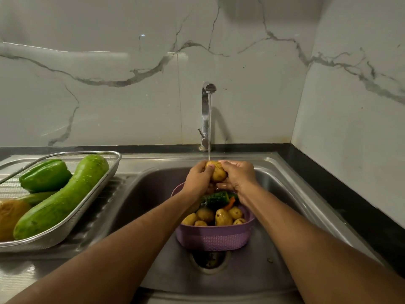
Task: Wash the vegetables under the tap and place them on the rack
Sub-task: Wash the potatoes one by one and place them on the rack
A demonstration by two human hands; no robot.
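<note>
Over the steel sink (285, 178), under the running tap (207, 110), I hold one potato (218, 172) between both hands. My left hand (200, 177) wraps its left side, fingers curled shut around it, thumb across the top; my right hand (237, 175) cups the right side, fingers closed against the skin. The water stream (209, 128) lands on the potato's upper edge. Directly below my hands, a purple basket (215, 238) sits in the basin above the drain (209, 260). In it: more potatoes (222, 217), a dark cucumber (215, 199), and an orange sliver, likely carrot (230, 204). On the drainboard to my left stands the wire rack (109, 172). It holds a long pale-green gourd (63, 198), wet with droplets, a green pepper (45, 175) behind it, and a brownish item (11, 216) at the frame edge that I cannot identify. Marble-pattern wall (131, 84) behind.
</note>
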